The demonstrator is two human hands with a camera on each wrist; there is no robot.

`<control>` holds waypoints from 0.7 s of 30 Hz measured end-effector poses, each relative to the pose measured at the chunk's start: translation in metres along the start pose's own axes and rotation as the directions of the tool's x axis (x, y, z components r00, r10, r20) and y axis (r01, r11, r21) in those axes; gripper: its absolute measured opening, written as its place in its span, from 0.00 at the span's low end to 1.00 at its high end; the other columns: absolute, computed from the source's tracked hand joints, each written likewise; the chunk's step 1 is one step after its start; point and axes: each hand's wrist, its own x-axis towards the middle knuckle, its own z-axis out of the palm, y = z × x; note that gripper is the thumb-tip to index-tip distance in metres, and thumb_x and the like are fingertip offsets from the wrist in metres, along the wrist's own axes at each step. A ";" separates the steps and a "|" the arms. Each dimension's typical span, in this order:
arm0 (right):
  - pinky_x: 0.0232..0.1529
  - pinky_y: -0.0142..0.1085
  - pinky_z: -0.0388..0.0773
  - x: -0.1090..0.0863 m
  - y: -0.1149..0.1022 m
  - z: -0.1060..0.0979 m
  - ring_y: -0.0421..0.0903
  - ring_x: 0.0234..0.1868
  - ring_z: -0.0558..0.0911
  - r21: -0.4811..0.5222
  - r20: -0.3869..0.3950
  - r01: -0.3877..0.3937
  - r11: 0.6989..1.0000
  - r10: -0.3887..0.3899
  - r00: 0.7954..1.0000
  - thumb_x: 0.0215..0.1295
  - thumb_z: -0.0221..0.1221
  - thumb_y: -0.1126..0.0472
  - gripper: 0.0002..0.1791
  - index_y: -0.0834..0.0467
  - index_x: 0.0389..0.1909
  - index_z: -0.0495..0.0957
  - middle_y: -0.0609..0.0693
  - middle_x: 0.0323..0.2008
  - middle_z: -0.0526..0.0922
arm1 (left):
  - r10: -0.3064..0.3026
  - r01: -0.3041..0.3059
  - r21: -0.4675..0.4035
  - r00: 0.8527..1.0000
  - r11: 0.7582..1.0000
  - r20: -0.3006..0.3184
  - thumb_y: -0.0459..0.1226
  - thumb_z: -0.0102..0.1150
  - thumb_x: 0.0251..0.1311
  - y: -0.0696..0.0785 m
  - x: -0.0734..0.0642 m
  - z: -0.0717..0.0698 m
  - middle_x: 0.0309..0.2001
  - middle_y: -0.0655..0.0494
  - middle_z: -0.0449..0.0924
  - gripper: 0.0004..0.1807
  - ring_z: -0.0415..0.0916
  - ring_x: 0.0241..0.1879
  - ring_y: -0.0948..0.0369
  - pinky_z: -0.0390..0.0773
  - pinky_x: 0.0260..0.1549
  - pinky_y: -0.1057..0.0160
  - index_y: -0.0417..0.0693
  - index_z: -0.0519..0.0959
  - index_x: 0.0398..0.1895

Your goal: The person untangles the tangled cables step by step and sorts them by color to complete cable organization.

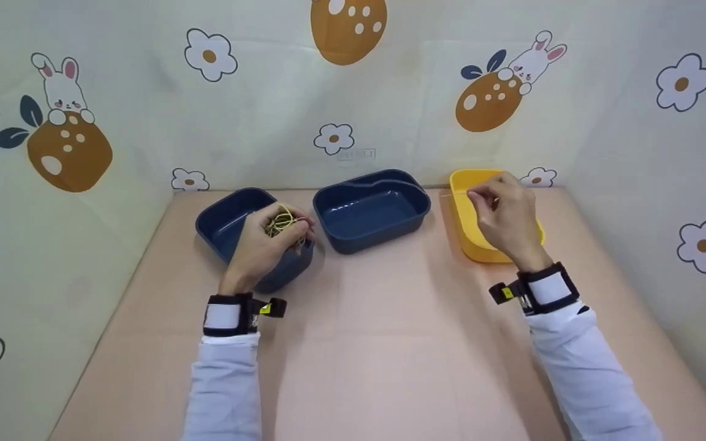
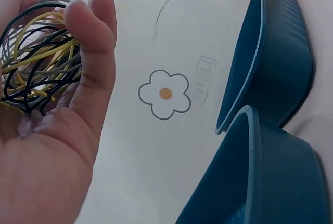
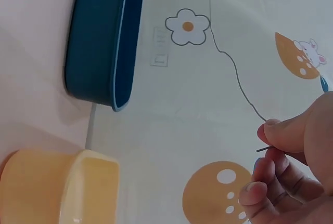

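Observation:
My left hand (image 1: pixel 258 242) grips a tangled bundle of thin wires (image 2: pixel 44 60) in black, yellow and grey, over the left blue bin (image 1: pixel 218 229). Loops of it bulge between thumb and fingers in the left wrist view. Thumb and fingertips of my right hand (image 1: pixel 509 217), raised above the yellow bin (image 1: pixel 482 252), pinch a single thin grey wire (image 3: pixel 240 81). A short end of this strand pokes out past the fingertips. The rest runs off in a wavy line toward the left side, where it becomes too faint to follow.
A second blue bin (image 1: pixel 365 242) stands between the hands near the back wall, its inside visible. All the bins sit on a pale pink tabletop (image 1: pixel 377 355). Patterned cloth walls (image 1: pixel 255 122) enclose the back and both sides.

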 end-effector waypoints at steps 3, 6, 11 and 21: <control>0.44 0.29 0.70 0.009 -0.002 0.006 0.57 0.39 0.79 -0.032 0.069 0.013 0.999 -0.011 0.998 0.79 0.66 0.71 0.07 0.71 0.46 0.91 0.65 0.40 0.82 | -0.005 0.005 -0.006 1.000 1.000 -0.006 0.31 0.66 0.79 0.000 0.001 0.002 0.46 0.51 0.92 0.10 0.91 0.44 0.48 0.88 0.34 0.67 0.34 0.84 0.56; 0.48 0.38 0.73 0.017 -0.003 0.014 0.59 0.42 0.79 -0.061 0.143 0.012 0.998 -0.003 0.990 0.79 0.66 0.72 0.08 0.72 0.49 0.91 0.65 0.41 0.81 | -0.006 0.006 0.002 1.000 1.000 -0.007 0.32 0.66 0.79 0.000 0.001 0.002 0.46 0.51 0.92 0.11 0.91 0.42 0.48 0.88 0.33 0.67 0.33 0.84 0.56; 0.50 0.47 0.81 0.029 -0.006 0.031 0.60 0.44 0.79 -0.121 0.231 0.011 0.993 0.018 0.973 0.80 0.65 0.72 0.08 0.72 0.50 0.91 0.65 0.42 0.81 | -0.004 0.004 0.017 1.000 1.000 -0.005 0.33 0.68 0.78 -0.001 0.002 0.004 0.46 0.51 0.92 0.10 0.89 0.39 0.54 0.88 0.33 0.67 0.36 0.86 0.55; 0.49 0.56 0.89 0.039 -0.001 0.080 0.64 0.45 0.87 -0.223 0.329 0.075 0.972 0.002 0.944 0.76 0.62 0.71 0.10 0.69 0.45 0.93 0.66 0.41 0.87 | 0.005 -0.006 0.078 1.000 0.997 0.012 0.36 0.71 0.77 -0.002 0.004 0.013 0.52 0.48 0.91 0.08 0.88 0.47 0.56 0.88 0.45 0.66 0.43 0.89 0.53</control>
